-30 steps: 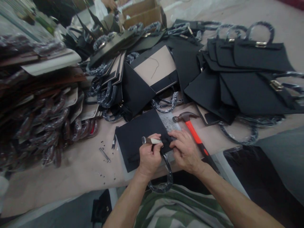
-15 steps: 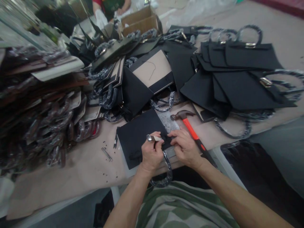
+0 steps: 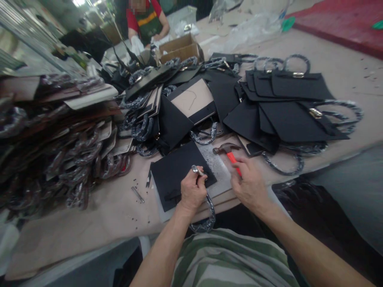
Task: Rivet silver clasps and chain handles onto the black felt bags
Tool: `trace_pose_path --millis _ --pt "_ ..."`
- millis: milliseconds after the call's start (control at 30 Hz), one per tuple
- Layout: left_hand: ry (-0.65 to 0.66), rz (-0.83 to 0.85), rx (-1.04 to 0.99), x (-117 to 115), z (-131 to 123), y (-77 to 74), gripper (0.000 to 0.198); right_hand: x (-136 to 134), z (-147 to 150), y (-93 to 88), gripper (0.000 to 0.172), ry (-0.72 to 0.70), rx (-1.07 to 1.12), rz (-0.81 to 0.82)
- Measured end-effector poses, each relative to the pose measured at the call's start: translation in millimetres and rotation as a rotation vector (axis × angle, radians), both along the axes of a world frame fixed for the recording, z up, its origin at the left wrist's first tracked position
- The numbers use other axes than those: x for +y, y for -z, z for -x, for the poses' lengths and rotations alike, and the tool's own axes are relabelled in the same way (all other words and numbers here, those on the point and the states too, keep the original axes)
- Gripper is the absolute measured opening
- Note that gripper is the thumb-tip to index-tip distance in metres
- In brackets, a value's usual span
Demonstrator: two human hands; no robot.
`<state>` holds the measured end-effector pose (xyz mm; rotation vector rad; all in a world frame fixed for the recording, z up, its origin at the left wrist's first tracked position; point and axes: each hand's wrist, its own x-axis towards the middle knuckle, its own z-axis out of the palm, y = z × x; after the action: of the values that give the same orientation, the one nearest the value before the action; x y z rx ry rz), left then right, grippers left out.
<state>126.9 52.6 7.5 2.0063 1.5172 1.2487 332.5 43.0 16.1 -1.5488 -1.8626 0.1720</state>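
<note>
My left hand point(image 3: 192, 191) is closed round a small metal punch tool point(image 3: 196, 170), held upright on the near corner of a flat black bag panel point(image 3: 176, 169). That panel lies on a grey metal plate point(image 3: 216, 161) at the table's front edge, and its plastic-wrapped handle point(image 3: 209, 215) hangs over the edge. My right hand point(image 3: 249, 181) lies over the red shaft of a hammer point(image 3: 229, 151) just right of the plate. Its fingers curl over the shaft, and its grip looks loose.
Black bag panels with wrapped handles point(image 3: 287, 99) are piled across the middle and right of the table. Brown ones point(image 3: 60, 147) are stacked at the left. A cardboard box point(image 3: 179, 48) stands at the back, where another person point(image 3: 143, 24) works. A small metal strip point(image 3: 137, 194) and black scraps lie near the panel.
My right hand left the black panel and moved right onto the hammer's shaft. My left hand tipped the punch from lying sideways to upright. The view tilted up.
</note>
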Motion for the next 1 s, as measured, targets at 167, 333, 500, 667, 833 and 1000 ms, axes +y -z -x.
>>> trace_pose_path --millis 167,333,500,667,833,1000 --pt "-0.008 0.005 -0.022 1 0 2.2 0.014 -1 -32 -7.9 0.013 0.084 -0.163 0.432" --pt "-0.010 0.052 -0.028 -1 -1 1.7 0.017 12 -36 -27.6 0.015 -0.023 0.436 0.978" --pt "-0.011 0.089 -0.039 0 -3 0.2 0.015 2 -26 -81.8 0.030 -0.030 0.595 1.026" --pt "-0.006 0.077 -0.023 1 -3 -2.3 0.013 -15 -12 -145.8 0.037 -0.082 0.140 0.260" --pt "-0.003 0.100 -0.001 1 -2 -4.5 0.013 -13 -12 -162.7 0.049 -0.227 -0.270 0.110" --pt "0.004 0.100 -0.014 1 -1 -4.0 0.013 -18 -21 -185.6 0.046 -0.054 -0.229 -0.027"
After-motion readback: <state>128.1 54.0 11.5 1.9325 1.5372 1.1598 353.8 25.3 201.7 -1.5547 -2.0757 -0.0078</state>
